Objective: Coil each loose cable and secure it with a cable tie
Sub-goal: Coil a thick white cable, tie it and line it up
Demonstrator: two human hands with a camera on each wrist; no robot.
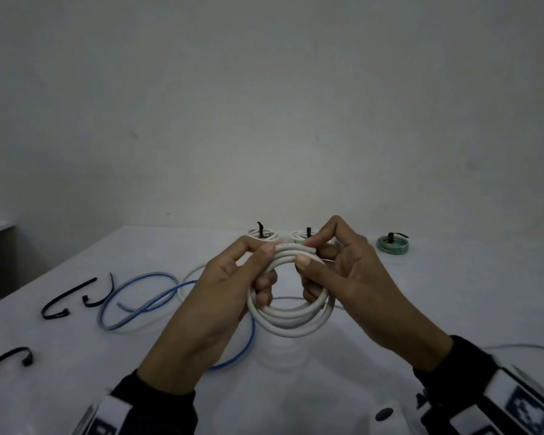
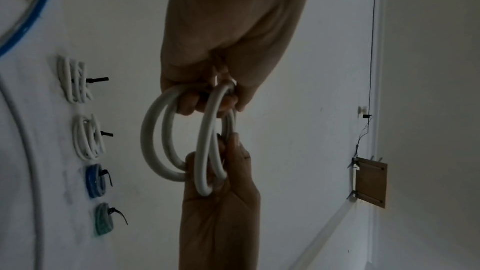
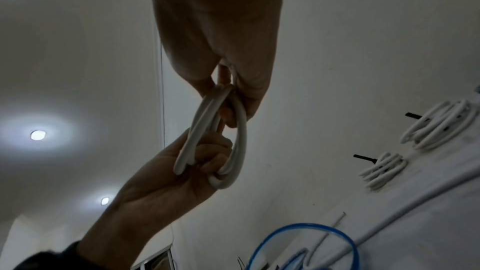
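Both hands are gripping the white cable coil (image 1: 288, 312) above the tabletop (image 1: 390, 309), left hand (image 1: 220, 296) at its 9 o'clock, right hand (image 1: 349, 277) at 3. Keeping the loops pinched flat while fetching a loose cable tie (image 1: 66, 296) at 9 o'clock seems wise. The cable's free end is hidden.

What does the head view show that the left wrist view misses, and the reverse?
Only the head view shows three loose black cable ties lying on the table's left part. Only the left wrist view shows a tied blue coil and a wooden board on the wall. Both show the left hand and right hand gripping the untied white coil, two tied white coils, and the tied green coil.
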